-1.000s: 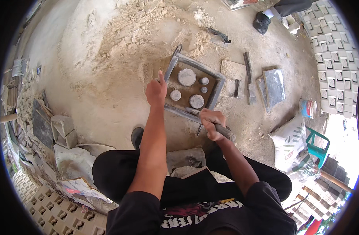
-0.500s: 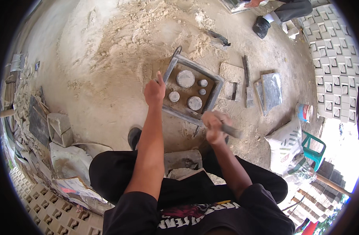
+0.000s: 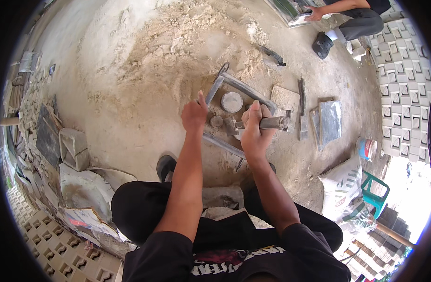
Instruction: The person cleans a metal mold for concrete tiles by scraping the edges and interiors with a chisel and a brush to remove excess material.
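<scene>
On the sandy ground in front of me lies a grey rectangular mold frame (image 3: 246, 87), tilted to the view, with a loop handle at its far corner. Inside it sit a large round grey plug (image 3: 232, 102) and a smaller round plug (image 3: 216, 122); my right hand hides the others. My left hand (image 3: 195, 114) is closed at the frame's left side, thumb pointing up. Over the frame's right half, my right hand (image 3: 258, 131) grips a hand tool (image 3: 274, 123) by its thick round handle. The tool's grey head is over the plugs, its exact shape hard to make out.
To the right lie flat grey plates (image 3: 329, 121), a dusty square board (image 3: 285, 99) and a dark bar (image 3: 302, 96). Beyond them are a paint bucket (image 3: 367, 148), a white sack (image 3: 340, 188) and a green stool (image 3: 376, 193). Another person's hand (image 3: 313, 13) works at the top right.
My right hand has moved up over the frame with the tool, now hiding the right-hand plugs. My left hand stays at the frame's left side. The whole view has shifted slightly.
</scene>
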`<state>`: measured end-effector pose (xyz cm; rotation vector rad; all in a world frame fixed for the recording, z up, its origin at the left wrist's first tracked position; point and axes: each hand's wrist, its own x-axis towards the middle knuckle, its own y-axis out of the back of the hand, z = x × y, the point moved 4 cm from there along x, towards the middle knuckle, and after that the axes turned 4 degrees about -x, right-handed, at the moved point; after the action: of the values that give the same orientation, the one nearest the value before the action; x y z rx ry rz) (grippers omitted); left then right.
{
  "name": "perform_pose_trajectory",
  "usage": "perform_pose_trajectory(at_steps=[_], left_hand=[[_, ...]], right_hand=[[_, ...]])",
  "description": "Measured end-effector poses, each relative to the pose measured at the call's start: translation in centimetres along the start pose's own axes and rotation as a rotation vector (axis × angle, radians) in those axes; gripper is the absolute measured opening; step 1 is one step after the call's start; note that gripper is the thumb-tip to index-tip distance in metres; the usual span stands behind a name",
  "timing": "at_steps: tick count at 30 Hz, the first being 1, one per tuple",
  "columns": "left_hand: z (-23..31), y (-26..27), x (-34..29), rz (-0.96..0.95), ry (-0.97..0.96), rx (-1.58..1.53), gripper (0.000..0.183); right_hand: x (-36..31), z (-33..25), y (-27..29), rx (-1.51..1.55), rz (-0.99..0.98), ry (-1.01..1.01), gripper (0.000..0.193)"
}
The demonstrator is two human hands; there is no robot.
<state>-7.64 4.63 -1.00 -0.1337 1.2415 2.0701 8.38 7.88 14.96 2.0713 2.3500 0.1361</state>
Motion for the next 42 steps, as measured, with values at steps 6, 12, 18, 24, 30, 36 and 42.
perform_pose_trajectory(at_steps=[6,12,18,24,30,36,42], left_hand=[[0.4,0.0,-0.2,0.013,0.0,-0.025,0.071],[0.1,-0.4,0.2,-0.016,0.016,-0.026,0.07],[-0.2,-0.1,-0.1,0.008,0.008,-0.05,0.071],[-0.9,-0.3,0.4,0.03,0.039,-0.183,0.075],[-1.0,-0.5,0.5,0.094,0.031,-0.179,0.076],[-0.8,0.0,0.2,0.089,0.035,-0.208,0.076],[-0.9,0.0,0.4,0.044,0.043,-0.182,0.077]], right_hand=[[2.3,3.3,-2.2,-0.149,-0.304,0.012,0.035],[3.1,3.4,-3.3,-0.3,-0.547,0.163,0.033],[4.8,1.4,-4.3,-0.06,-0.692,-0.022,0.029],[7.1,2.0,-5.3,0.131,-0.91,-0.144,0.034],[5.7,2.4,-5.9,0.077,-1.027,-0.04,0.032],[5.3,2.2,-6.1,-0.065,-1.134,0.104,0.031],[5.2,2.1,-5.7,0.036,-0.657,-0.039,0.031]])
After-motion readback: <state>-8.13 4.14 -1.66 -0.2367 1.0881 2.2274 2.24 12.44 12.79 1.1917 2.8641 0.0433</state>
